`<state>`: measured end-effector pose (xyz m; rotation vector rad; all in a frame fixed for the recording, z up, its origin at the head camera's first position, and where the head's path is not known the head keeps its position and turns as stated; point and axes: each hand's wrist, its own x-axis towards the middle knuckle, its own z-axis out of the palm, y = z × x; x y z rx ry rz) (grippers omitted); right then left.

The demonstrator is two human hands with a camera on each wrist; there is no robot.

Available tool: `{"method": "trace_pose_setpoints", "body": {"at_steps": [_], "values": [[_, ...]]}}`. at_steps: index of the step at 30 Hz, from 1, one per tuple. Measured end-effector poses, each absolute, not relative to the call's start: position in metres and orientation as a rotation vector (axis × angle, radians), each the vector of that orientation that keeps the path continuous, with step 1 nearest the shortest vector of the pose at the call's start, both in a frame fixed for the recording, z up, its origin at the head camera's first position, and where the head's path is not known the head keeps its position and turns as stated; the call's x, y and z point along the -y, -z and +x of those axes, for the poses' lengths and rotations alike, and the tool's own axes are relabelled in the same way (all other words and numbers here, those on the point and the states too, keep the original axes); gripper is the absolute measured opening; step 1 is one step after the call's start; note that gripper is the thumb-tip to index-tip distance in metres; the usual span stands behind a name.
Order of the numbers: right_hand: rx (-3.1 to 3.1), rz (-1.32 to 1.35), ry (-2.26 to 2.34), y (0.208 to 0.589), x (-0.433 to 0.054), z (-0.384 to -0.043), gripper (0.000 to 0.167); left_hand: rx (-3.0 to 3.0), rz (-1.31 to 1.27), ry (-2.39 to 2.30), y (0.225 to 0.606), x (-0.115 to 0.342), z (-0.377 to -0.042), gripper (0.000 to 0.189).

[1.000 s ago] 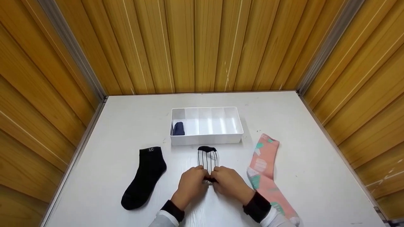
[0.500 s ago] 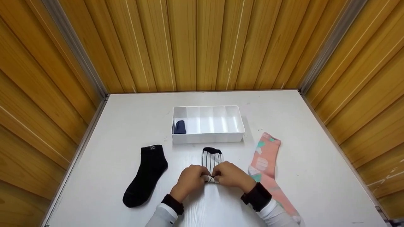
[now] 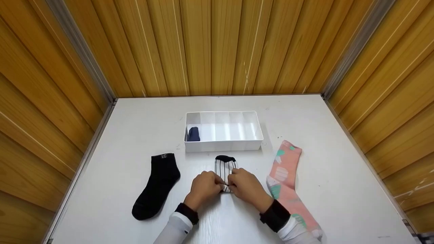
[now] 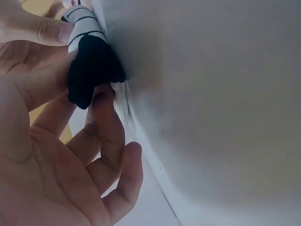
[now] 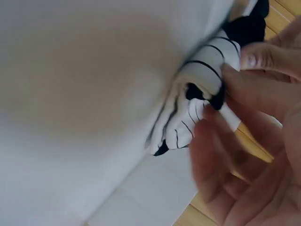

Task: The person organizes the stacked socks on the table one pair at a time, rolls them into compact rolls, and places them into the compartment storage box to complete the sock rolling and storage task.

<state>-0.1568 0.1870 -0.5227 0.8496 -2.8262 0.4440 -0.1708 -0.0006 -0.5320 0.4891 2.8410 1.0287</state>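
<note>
- The left hand (image 3: 205, 184) is pinching the left side of the near end of a striped sock (image 3: 223, 166); in the left wrist view its fingers are holding black cloth, the other fingers curving loosely beside it.
- The right hand (image 3: 249, 186) is pinching the same end from the right side, its fingertips almost meeting those of the left.
- The striped sock is lying on the worktop (image 3: 101, 210) between the hands, its black far end pointing toward the white box (image 3: 223, 146); in the right wrist view its near part is curling over in a roll.
- Between the fingertips, white striped cloth is now showing where mostly black cloth was showing a second ago.
- Black wristbands (image 3: 275, 215) are circling both wrists above pale sleeves (image 3: 173, 230), the right one partly covering the pink sock from the head view.
- The black sock (image 3: 157, 186) is lying flat to the left and the pink sock (image 3: 283, 173) to the right, both keeping their earlier places.
- Beyond the hands, the box is holding a dark blue bundle (image 3: 194, 134) at its left end, as before.
- Wood-patterned walls (image 3: 210, 47) are standing around the worktop.
</note>
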Motion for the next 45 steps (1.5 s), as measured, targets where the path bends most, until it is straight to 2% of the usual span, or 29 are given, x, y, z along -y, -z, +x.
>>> {"method": "trace_pose_setpoints", "body": {"at_steps": [5, 7, 13, 25, 30, 39, 45], "values": [[2.697, 1.003, -0.283, 0.529, -0.186, -0.149, 0.006, -2.834, 0.489, -1.015, 0.531, 0.001, -0.172, 0.008], [2.685, 1.019, -0.238, 0.529, -0.186, -0.148, 0.008, -2.847, 0.499, -1.011, 0.531, 0.001, -0.173, 0.006], [2.748, 0.955, -0.283, 0.530, -0.187, -0.149, 0.021, -2.960, 0.595, -0.989, 0.530, 0.001, -0.174, 0.006], [2.890, 0.891, -0.453, 0.524, -0.182, -0.153, 0.011, -3.133, 0.791, -0.730, 0.530, -0.001, -0.160, 0.005], [2.898, 0.912, -0.473, 0.520, -0.185, -0.156, 0.011, -3.179, 0.887, -0.499, 0.529, -0.004, -0.157, 0.015], [2.932, 0.916, -0.484, 0.518, -0.185, -0.158, 0.012, -3.192, 0.860, -0.554, 0.532, -0.007, -0.159, 0.015], [2.870, 0.954, -0.323, 0.520, -0.184, -0.154, 0.020, -3.148, 0.857, -0.609, 0.531, -0.004, -0.159, 0.015]]}}
